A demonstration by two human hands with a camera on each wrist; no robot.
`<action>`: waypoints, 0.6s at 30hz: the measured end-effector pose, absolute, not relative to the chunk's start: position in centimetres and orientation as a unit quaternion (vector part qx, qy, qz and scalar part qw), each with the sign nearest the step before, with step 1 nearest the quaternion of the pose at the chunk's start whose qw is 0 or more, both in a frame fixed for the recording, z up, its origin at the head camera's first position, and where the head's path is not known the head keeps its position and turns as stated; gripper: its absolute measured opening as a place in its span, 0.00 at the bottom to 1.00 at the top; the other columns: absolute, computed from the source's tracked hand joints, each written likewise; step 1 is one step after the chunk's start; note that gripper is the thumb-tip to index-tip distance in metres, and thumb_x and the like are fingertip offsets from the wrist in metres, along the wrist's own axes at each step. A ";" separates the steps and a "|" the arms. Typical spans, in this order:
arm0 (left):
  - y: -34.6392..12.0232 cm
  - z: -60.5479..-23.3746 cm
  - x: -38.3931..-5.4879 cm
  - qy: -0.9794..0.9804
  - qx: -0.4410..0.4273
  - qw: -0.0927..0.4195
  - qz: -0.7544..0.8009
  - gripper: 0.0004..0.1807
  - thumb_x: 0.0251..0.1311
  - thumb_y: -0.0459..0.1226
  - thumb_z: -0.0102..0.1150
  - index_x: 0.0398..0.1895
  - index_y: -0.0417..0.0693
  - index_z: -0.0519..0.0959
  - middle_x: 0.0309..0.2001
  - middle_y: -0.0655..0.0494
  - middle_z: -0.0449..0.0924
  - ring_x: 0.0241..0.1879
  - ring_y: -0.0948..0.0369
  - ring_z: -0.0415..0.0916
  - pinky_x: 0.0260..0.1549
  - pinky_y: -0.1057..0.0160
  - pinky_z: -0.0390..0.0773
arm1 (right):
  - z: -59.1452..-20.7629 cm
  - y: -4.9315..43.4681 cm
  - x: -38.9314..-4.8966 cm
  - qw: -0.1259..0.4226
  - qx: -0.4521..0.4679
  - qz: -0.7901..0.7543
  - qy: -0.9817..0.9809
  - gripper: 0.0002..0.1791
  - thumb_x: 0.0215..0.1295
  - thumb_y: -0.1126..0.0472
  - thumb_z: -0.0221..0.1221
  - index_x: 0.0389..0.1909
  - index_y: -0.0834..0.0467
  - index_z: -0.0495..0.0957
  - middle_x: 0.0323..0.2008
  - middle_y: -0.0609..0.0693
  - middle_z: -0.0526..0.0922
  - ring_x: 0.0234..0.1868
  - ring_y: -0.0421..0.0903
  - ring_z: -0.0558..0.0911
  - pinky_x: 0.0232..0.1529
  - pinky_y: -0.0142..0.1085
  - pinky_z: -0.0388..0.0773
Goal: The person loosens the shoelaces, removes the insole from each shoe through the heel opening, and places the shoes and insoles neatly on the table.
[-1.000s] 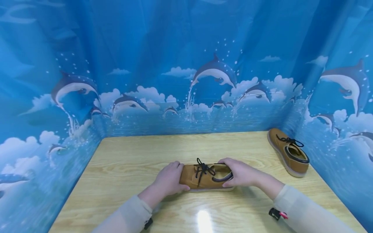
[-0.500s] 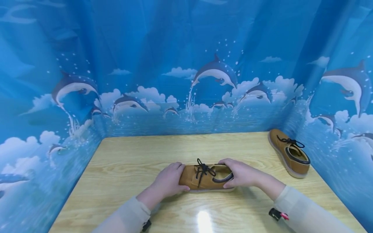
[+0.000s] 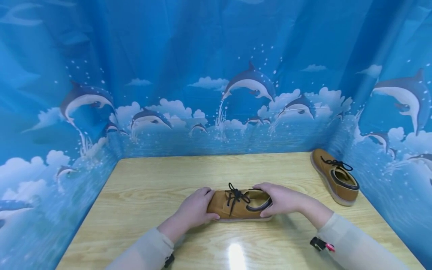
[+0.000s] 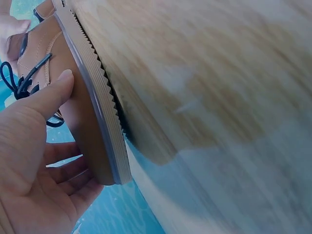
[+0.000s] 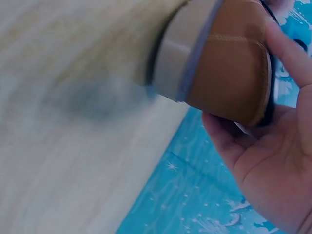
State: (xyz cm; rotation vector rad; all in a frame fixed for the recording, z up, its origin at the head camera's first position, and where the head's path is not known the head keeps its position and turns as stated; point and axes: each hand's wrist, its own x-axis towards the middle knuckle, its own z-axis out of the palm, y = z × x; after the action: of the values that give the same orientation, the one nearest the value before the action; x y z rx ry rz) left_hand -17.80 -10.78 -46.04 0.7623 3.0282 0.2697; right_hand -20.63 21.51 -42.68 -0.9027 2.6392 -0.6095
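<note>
A brown lace-up shoe with black laces tied in a bow lies sideways at the middle of the table, toe to the left. My left hand grips its toe end, thumb on the near side and fingers on the far side. In the left wrist view, the thumb presses the upper above a ridged pale sole. My right hand holds the heel end, thumb near the collar. The right wrist view shows the shoe's heel between thumb and fingers. Fingers on the shoe's far side are partly hidden.
A matching brown shoe stands at the table's right edge, toe pointing to the back. The wood-grain table is bounded by a blue dolphin-print curtain at the back and sides. A bright reflection lies near the front.
Both hands keep their grip on the shoe at the same place. The right hand has shifted very slightly to the right; little else differs.
</note>
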 end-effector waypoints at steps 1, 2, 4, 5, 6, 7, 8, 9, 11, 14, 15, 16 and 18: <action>-10.8 -46.0 -17.8 0.966 0.244 0.004 0.086 0.50 0.53 0.63 0.68 0.71 0.39 0.68 0.66 0.44 0.71 0.64 0.48 0.71 0.64 0.50 0.73 | -42.4 21.6 -20.7 0.147 -0.312 -0.207 0.916 0.52 0.54 0.38 0.71 0.72 0.63 0.63 0.67 0.61 0.70 0.66 0.61 0.71 0.67 0.57 0.69; -10.8 -46.0 -17.8 0.966 0.243 0.005 0.086 0.50 0.53 0.63 0.67 0.71 0.39 0.68 0.66 0.44 0.71 0.64 0.49 0.71 0.64 0.50 0.73 | -42.1 21.6 -20.7 0.152 -0.311 -0.205 0.915 0.51 0.56 0.36 0.69 0.72 0.62 0.64 0.67 0.61 0.71 0.66 0.61 0.71 0.67 0.57 0.69; -10.8 -46.0 -17.8 0.966 0.243 0.008 0.087 0.50 0.53 0.63 0.67 0.71 0.39 0.67 0.66 0.43 0.71 0.64 0.48 0.71 0.64 0.50 0.73 | -41.3 21.5 -20.8 0.158 -0.315 -0.203 0.913 0.48 0.61 0.33 0.62 0.71 0.62 0.66 0.66 0.60 0.72 0.66 0.61 0.72 0.66 0.57 0.70; -10.7 -46.0 -17.8 0.966 0.243 0.007 0.089 0.50 0.53 0.63 0.68 0.71 0.39 0.68 0.66 0.43 0.71 0.64 0.48 0.71 0.64 0.49 0.73 | -40.9 21.4 -20.9 0.160 -0.316 -0.202 0.913 0.45 0.64 0.32 0.59 0.70 0.62 0.67 0.66 0.59 0.73 0.66 0.59 0.73 0.65 0.57 0.70; -10.7 -46.0 -17.8 0.966 0.242 0.008 0.090 0.50 0.53 0.62 0.68 0.71 0.39 0.67 0.66 0.43 0.70 0.64 0.47 0.71 0.64 0.49 0.73 | -40.5 21.3 -21.0 0.157 -0.321 -0.202 0.912 0.43 0.67 0.33 0.56 0.69 0.62 0.69 0.65 0.58 0.74 0.64 0.59 0.74 0.64 0.57 0.71; -10.7 -45.9 -17.8 0.966 0.240 0.009 0.091 0.51 0.53 0.62 0.68 0.71 0.39 0.67 0.67 0.42 0.70 0.64 0.47 0.71 0.64 0.49 0.72 | -40.1 21.2 -21.1 0.154 -0.325 -0.202 0.911 0.40 0.69 0.33 0.54 0.68 0.61 0.70 0.63 0.57 0.75 0.63 0.58 0.75 0.63 0.56 0.73; -10.7 -45.9 -17.9 0.966 0.240 0.008 0.093 0.51 0.52 0.62 0.68 0.71 0.38 0.67 0.67 0.42 0.70 0.64 0.47 0.70 0.64 0.48 0.72 | -39.7 21.0 -21.2 0.151 -0.331 -0.202 0.909 0.38 0.71 0.35 0.52 0.67 0.61 0.72 0.63 0.56 0.76 0.62 0.57 0.76 0.62 0.55 0.74; -10.7 -45.9 -17.9 0.966 0.240 0.009 0.095 0.51 0.52 0.62 0.68 0.71 0.38 0.67 0.67 0.42 0.70 0.64 0.47 0.70 0.64 0.48 0.72 | -39.3 20.7 -21.2 0.147 -0.337 -0.201 0.908 0.36 0.72 0.36 0.51 0.66 0.61 0.73 0.62 0.56 0.77 0.62 0.57 0.76 0.61 0.54 0.75; -10.6 -45.8 -17.9 0.966 0.238 0.009 0.098 0.51 0.52 0.62 0.69 0.71 0.38 0.67 0.67 0.41 0.70 0.64 0.46 0.70 0.64 0.47 0.72 | -38.7 20.2 -21.4 0.140 -0.343 -0.198 0.907 0.33 0.74 0.38 0.51 0.65 0.59 0.74 0.61 0.54 0.77 0.61 0.55 0.77 0.60 0.52 0.76; -10.6 -45.8 -17.9 0.966 0.236 0.014 0.099 0.51 0.52 0.62 0.69 0.71 0.39 0.67 0.67 0.41 0.70 0.65 0.46 0.70 0.64 0.47 0.72 | -38.2 19.4 -21.6 0.133 -0.358 -0.193 0.904 0.29 0.75 0.40 0.51 0.64 0.56 0.76 0.60 0.52 0.78 0.59 0.53 0.79 0.57 0.50 0.78; -10.7 -45.8 -17.8 0.967 0.236 0.015 0.099 0.51 0.52 0.62 0.69 0.71 0.39 0.67 0.67 0.41 0.70 0.65 0.46 0.70 0.64 0.47 0.72 | -38.1 19.1 -21.7 0.129 -0.365 -0.194 0.901 0.27 0.75 0.42 0.52 0.63 0.56 0.76 0.59 0.52 0.79 0.58 0.52 0.79 0.56 0.50 0.79; -10.7 -45.9 -17.8 0.966 0.237 0.014 0.100 0.51 0.52 0.61 0.69 0.71 0.38 0.67 0.67 0.41 0.70 0.64 0.46 0.70 0.64 0.47 0.72 | -38.0 18.8 -21.8 0.124 -0.372 -0.194 0.899 0.26 0.76 0.43 0.52 0.62 0.56 0.77 0.59 0.52 0.79 0.57 0.51 0.80 0.55 0.49 0.80; -10.7 -45.9 -17.9 0.966 0.237 0.012 0.100 0.50 0.52 0.61 0.70 0.71 0.38 0.68 0.67 0.41 0.70 0.64 0.46 0.70 0.64 0.47 0.73 | -37.8 18.2 -22.1 0.109 -0.386 -0.194 0.895 0.21 0.76 0.47 0.53 0.60 0.55 0.79 0.56 0.51 0.81 0.53 0.48 0.81 0.52 0.46 0.81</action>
State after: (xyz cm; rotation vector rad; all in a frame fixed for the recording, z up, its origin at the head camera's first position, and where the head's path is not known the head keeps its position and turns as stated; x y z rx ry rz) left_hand -17.87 -10.67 -45.89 0.7398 3.0116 0.3122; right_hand -22.07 18.18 -37.85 -1.1359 2.6334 -0.5706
